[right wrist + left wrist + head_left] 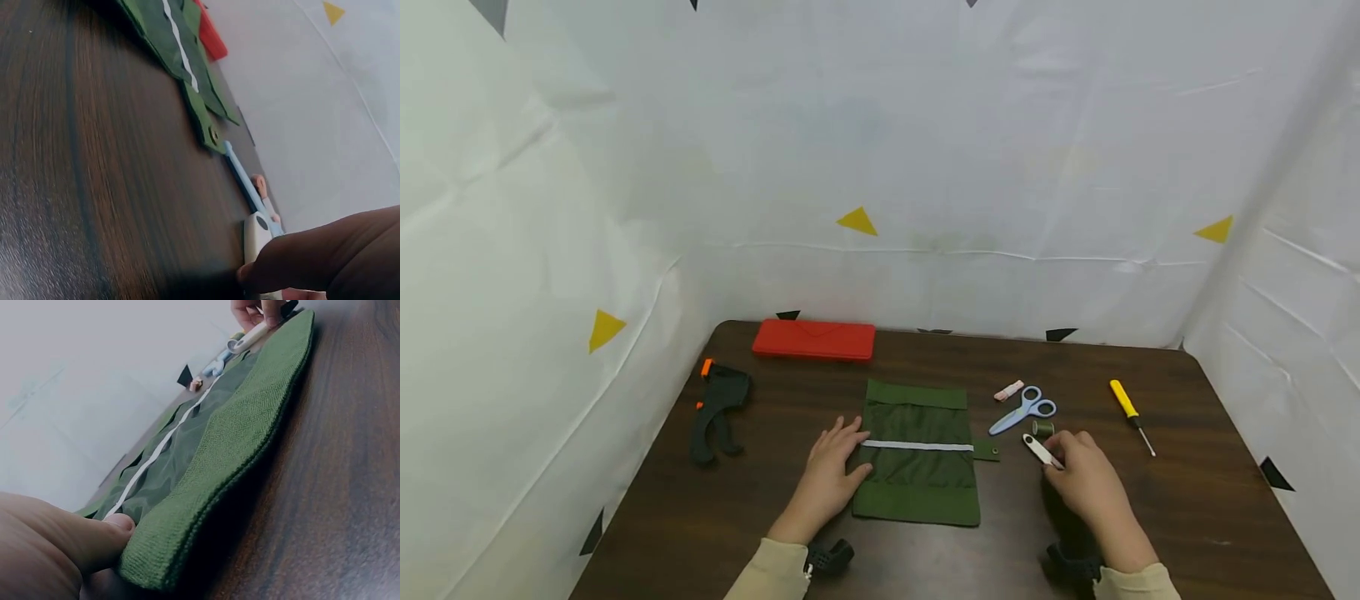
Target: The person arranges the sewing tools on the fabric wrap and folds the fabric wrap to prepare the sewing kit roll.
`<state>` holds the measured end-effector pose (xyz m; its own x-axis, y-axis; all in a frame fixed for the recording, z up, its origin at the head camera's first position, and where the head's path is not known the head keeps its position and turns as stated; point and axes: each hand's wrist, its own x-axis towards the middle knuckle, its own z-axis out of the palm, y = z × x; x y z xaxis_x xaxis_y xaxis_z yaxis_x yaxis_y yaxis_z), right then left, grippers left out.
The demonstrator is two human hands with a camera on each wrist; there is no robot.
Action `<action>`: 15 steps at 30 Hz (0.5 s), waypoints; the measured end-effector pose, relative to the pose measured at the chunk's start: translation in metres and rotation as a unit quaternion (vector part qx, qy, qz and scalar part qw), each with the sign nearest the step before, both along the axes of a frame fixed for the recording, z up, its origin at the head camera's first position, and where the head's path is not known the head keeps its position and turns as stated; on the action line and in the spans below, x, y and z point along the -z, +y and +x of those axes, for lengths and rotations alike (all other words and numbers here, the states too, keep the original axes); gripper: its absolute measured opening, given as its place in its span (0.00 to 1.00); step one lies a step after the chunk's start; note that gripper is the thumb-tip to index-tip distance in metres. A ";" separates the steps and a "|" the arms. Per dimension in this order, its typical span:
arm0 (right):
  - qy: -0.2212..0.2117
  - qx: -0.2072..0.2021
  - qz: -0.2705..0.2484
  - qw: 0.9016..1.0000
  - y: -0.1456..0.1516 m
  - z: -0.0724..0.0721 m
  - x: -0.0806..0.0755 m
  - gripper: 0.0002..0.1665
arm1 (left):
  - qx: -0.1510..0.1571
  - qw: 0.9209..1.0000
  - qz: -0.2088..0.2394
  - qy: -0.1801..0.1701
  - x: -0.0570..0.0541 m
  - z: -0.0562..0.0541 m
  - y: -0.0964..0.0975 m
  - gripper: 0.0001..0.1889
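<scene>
A green fabric roll (917, 503) lies unfolded on the table, with a white band (917, 446) across its middle and a snap tab (987, 451) at its right. My left hand (827, 471) rests on its left edge, fingers spread; the thumb (119, 526) touches the cloth in the left wrist view. Right of the roll, my right hand (1086, 477) pinches a slim white tool with a hole near its end (1039, 450). Its kind is unclear, and the fingers hide part of it. A green thread spool (1042, 428) and light blue scissors (1024, 411) lie just beyond that hand.
A small pale pink-and-white bundle (1009, 390) lies behind the scissors. A yellow-handled screwdriver (1131, 415) is at the right. At the back left sits a red case (814, 341), and a dark clamp-like tool with orange parts (721, 410) lies at the left. White sheeting surrounds the table.
</scene>
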<state>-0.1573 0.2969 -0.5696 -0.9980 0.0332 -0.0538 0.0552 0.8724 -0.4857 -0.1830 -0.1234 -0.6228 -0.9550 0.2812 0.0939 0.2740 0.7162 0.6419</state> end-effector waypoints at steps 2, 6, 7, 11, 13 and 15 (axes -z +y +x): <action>-0.005 -0.002 -0.003 1.000 0.000 -0.001 0.000 0.20 | -0.004 1.000 0.004 -0.007 0.001 0.001 0.001 0.30; -0.001 -0.006 -0.018 1.000 -0.002 0.000 -0.001 0.28 | -0.007 1.000 0.002 -0.009 0.002 0.002 0.002 0.31; 0.005 -0.007 -0.023 1.000 -0.003 0.000 -0.003 0.30 | -0.006 1.000 0.002 -0.007 0.002 0.002 0.002 0.30; 0.033 -0.015 -0.054 0.998 -0.011 0.000 -0.011 0.28 | -0.002 1.000 -0.003 0.003 0.001 0.002 0.002 0.29; 0.037 -0.020 -0.077 0.996 -0.016 -0.002 -0.014 0.24 | -0.002 1.000 -0.001 0.006 -0.001 0.002 0.002 0.29; 0.038 -0.023 -0.103 0.994 -0.022 -0.005 -0.016 0.21 | -0.003 1.000 0.001 0.008 -0.001 0.003 0.002 0.29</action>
